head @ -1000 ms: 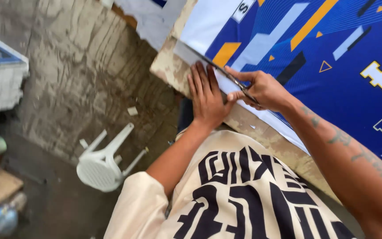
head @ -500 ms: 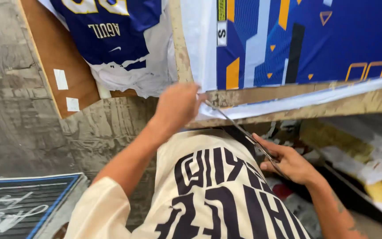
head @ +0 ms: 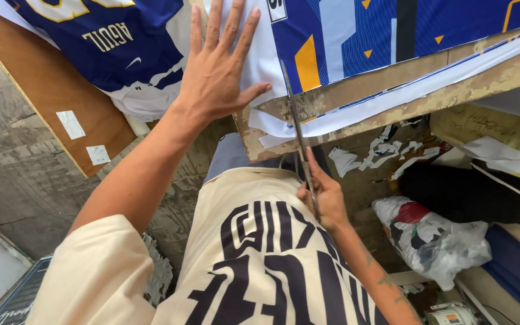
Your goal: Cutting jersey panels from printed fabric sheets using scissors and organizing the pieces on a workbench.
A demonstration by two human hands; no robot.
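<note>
The cutting looks to be underway. The left hand [head: 215, 75] lies flat, fingers spread, on the white edge of the printed blue cloth [head: 356, 36] on the worn table [head: 452, 93]. The right hand [head: 323, 198] grips long scissors [head: 296, 123], fingers curled tight, blades at the cloth's edge. The next snip needs the cloth held flat.

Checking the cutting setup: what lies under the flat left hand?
The left hand presses white-edged blue printed fabric on the worn wooden table. Scissors in the right hand cut beside it. Beneath the palm is hidden.
</note>
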